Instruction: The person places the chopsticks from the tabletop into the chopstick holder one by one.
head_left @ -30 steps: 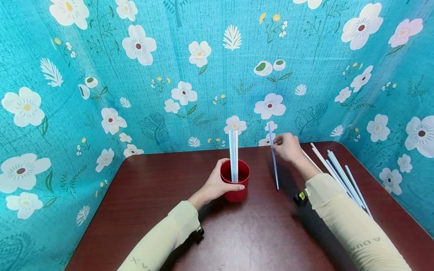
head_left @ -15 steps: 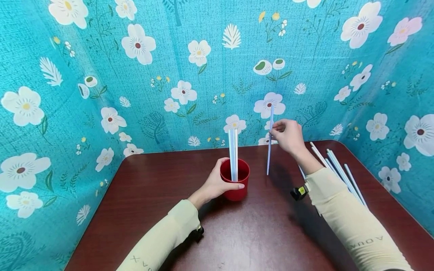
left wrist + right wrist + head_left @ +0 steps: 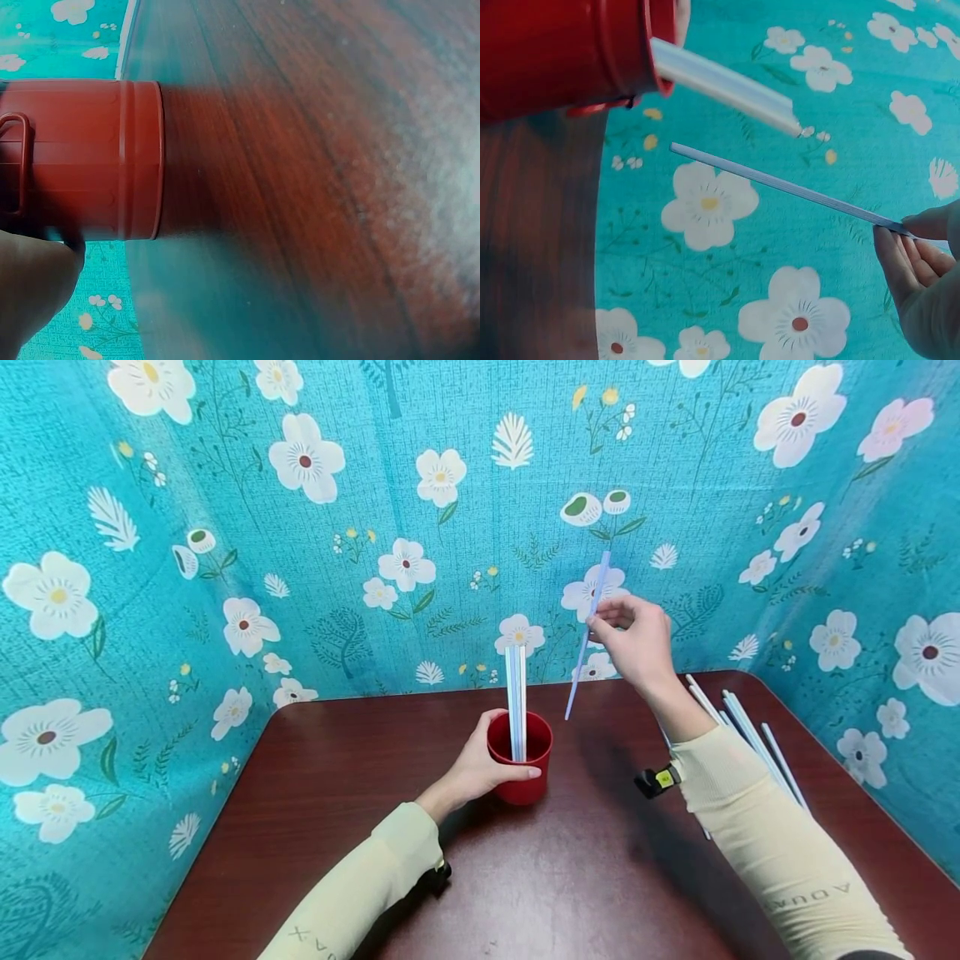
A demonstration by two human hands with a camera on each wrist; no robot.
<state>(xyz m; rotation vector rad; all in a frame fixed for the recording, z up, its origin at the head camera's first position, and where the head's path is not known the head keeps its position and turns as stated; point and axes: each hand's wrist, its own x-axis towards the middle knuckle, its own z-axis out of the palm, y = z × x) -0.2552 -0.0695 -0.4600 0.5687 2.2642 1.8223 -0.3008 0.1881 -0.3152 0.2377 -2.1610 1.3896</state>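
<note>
A red cup (image 3: 522, 781) stands upright on the table, gripped by my left hand (image 3: 480, 768) with the thumb across its front near the rim. In the left wrist view the cup (image 3: 90, 161) shows a small handle. Several pale blue and white straws (image 3: 517, 702) lean together inside the cup. My right hand (image 3: 636, 639) pinches one thin light-blue straw (image 3: 582, 652) between thumb and fingers. That straw hangs tilted in the air, its lower end a little right of the cup and above the rim. The right wrist view shows this straw (image 3: 780, 186) apart from the cup.
More loose straws (image 3: 757, 739) lie on the right side of the dark red-brown table (image 3: 360, 760), partly hidden under my right forearm. A teal flowered cloth (image 3: 450, 543) hangs around the table's back and sides.
My right hand has lifted the straw up off the table, and its lower end has swung left toward the cup. The left hand and the cup have stayed in place.
</note>
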